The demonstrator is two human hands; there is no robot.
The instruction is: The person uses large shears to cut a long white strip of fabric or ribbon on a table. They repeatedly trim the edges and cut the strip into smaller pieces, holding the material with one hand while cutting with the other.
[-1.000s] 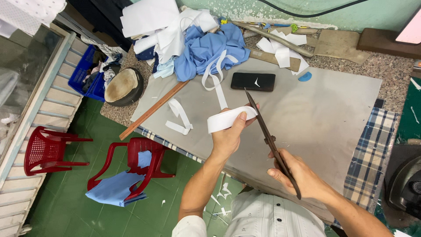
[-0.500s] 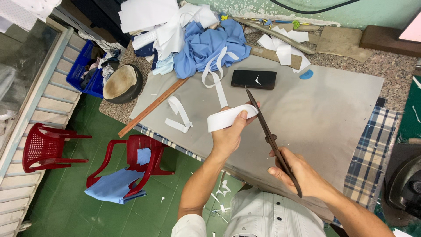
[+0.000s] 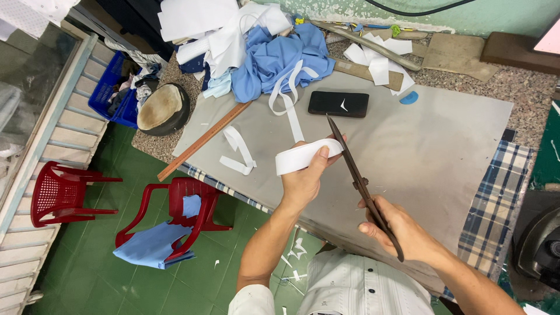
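Centre frame: left hand (image 3: 303,181), fingers pinched on a white fabric strip (image 3: 306,155) above the grey worktop (image 3: 443,146). Right hand (image 3: 402,230), fingers closed round dark scissors (image 3: 361,184), blade tip touching the strip's right end.

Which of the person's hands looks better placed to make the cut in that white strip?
The right hand, probably. It already has the long dark scissors in its grip, blades reaching the end of the white fabric strip. The left hand is busy holding that strip up above the grey sheet.
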